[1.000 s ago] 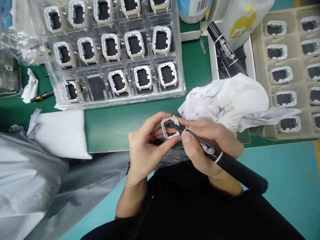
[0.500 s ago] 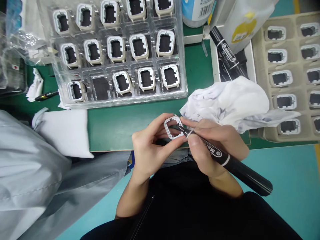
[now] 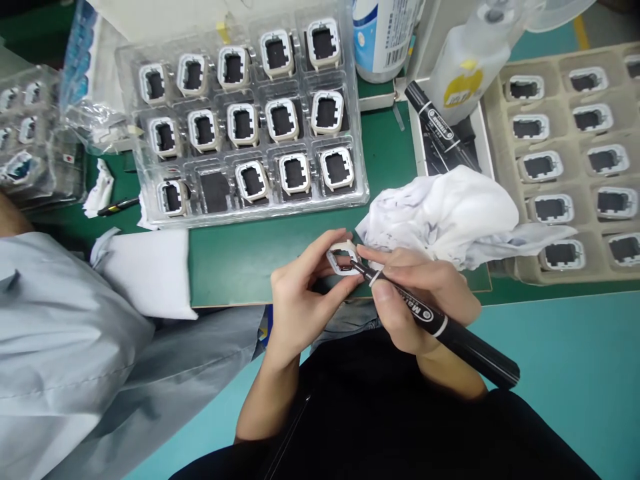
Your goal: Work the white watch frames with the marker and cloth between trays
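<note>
Between the thumb and fingers of my left hand (image 3: 303, 297) is a small white watch-case frame (image 3: 332, 253), its opening tilted toward me. My right hand (image 3: 425, 293) grips a black marker pen (image 3: 470, 350) with its tip at the right inner edge of the frame. A right fingertip rests close to the frame's upper rim. Whether the tip touches the frame, I cannot tell exactly. Just behind my right hand lies a crumpled white cloth (image 3: 440, 207).
A clear plastic tray (image 3: 260, 215) holds several similar frames, with one pocket bare. At right, a beige tray (image 3: 533, 263) holds more. Another marker (image 3: 437, 123) lies in a white box beside a spray bottle (image 3: 460, 73). A person in a grey garment (image 3: 65, 347) sits at left near a white pad (image 3: 150, 270).
The frame has been tilted in my left hand, and the marker's tip has shifted from across its opening to its right inner edge. The camera view has shifted slightly.
</note>
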`<state>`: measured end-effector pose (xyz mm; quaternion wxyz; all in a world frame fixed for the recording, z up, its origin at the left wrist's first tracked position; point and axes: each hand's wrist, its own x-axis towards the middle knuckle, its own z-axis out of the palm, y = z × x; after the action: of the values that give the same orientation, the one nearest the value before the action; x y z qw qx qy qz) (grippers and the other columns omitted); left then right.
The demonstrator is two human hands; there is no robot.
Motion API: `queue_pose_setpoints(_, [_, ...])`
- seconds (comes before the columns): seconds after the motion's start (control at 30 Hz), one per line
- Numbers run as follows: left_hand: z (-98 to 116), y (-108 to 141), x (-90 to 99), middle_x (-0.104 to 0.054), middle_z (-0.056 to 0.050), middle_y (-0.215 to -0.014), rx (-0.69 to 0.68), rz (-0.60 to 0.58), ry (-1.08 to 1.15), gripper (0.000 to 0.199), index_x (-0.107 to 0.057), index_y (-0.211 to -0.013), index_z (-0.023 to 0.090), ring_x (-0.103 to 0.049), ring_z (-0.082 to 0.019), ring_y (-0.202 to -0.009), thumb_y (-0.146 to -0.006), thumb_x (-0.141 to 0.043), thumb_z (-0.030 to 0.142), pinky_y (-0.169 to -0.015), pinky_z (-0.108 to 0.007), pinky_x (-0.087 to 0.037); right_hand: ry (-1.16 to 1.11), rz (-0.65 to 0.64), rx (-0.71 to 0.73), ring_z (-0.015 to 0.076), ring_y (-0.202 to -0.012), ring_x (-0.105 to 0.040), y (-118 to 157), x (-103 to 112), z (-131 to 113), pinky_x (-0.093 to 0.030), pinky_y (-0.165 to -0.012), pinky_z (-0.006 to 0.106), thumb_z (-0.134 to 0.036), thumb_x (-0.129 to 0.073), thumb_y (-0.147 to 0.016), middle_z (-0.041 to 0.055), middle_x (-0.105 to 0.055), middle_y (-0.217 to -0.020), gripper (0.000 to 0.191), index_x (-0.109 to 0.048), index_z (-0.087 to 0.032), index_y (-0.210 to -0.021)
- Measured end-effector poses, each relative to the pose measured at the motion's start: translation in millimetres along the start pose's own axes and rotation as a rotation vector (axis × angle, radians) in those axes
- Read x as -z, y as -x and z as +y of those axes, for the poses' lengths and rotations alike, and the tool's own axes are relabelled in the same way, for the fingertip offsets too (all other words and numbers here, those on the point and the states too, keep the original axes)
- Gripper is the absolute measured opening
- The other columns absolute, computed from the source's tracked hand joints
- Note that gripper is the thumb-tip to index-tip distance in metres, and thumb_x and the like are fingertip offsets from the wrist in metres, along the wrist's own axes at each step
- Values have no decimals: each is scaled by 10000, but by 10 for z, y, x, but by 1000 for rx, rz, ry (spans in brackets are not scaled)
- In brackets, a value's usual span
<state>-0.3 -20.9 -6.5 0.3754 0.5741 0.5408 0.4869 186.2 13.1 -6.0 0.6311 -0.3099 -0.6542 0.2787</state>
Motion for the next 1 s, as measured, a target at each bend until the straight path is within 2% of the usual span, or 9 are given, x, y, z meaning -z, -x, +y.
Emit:
queue_pose_setpoints(0.07, [-22, 10, -3, -900, -111, -1526, -31, 7, -6, 635, -814, -1608, 273, -954, -281, -1203, -1018, -1041, 335, -1101, -347, -796, 25, 0, -2, 314, -991, -982, 4, -4, 1, -852, -848, 421, -113, -877, -965, -9, -928, -990, 347, -797, -320, -1232])
queue_pose_setpoints(0.23, [-43, 15, -1, -888, -109, -1543, -20, -1, -47, 606, -812, -1601, 285, -940, -279, -1212, -1035, -1017, 355, -1093, -364, -796, 47, 171, 8, 304, -946, -977, 47, -175, -12, -834, -792, 405, -145, -832, -986, -14, -889, -892, 264, -807, -319, -1183])
queue_pose_setpoints(0.4, [-30, 9, 38, -866, -108, -1581, -21, -43, -81, 587, -779, -1648, 309, -918, -250, -1176, -1087, -952, 326, -1096, -364, -782, 55, 187, 54, 277, -843, -951, 62, -239, -4, -847, -772, 418, -169, -830, -1006, -22, -883, -895, 246, -804, -336, -1186])
queue_pose_setpoints(0.6, [-22, -5, 92, -816, -131, -1680, -39, -107, -66, 724, -681, -1777, 313, -890, -303, -1372, -1101, -938, 312, -1181, -404, -753, 60, 183, 92, 235, -751, -909, 83, -246, 41, -851, -773, 414, -190, -793, -1029, -49, -852, -859, 217, -780, -342, -1183])
queue_pose_setpoints(0.7, [-19, -3, 97, -809, -140, -1692, -27, -117, -67, 738, -655, -1803, 314, -897, -311, -1369, -1115, -922, 336, -1180, -424, -757, 76, 174, 81, 214, -694, -876, 95, -266, 44, -857, -791, 422, -214, -791, -1045, -71, -814, -814, 190, -779, -356, -1170])
queue_pose_setpoints(0.8, [-16, 3, 65, -837, -137, -1647, -13, -87, -55, 756, -669, -1791, 313, -915, -305, -1303, -1087, -943, 336, -1154, -426, -769, 87, 184, 61, 236, -735, -896, 103, -291, 20, -857, -781, 447, -248, -781, -1062, -70, -814, -811, 178, -777, -380, -1181])
queue_pose_setpoints(0.9, [-8, -4, -2, -891, -124, -1512, 3, -25, -9, 724, -730, -1732, 296, -922, -276, -1227, -1046, -961, 266, -1138, -396, -766, 49, 235, 22, 280, -857, -937, 111, -270, -3, -848, -771, 465, -213, -784, -1054, -16, -867, -893, 234, -796, -348, -1244])
queue_pose_setpoints(1.0, [6, -35, -49, -894, -112, -1351, 12, 5, -14, 651, -790, -1656, 278, -900, -239, -1089, -1027, -954, 236, -1027, -360, -774, -24, 228, 0, 313, -897, -937, 109, -163, 20, -854, -829, 514, -206, -839, -1029, 10, -865, -898, 294, -817, -305, -1305])
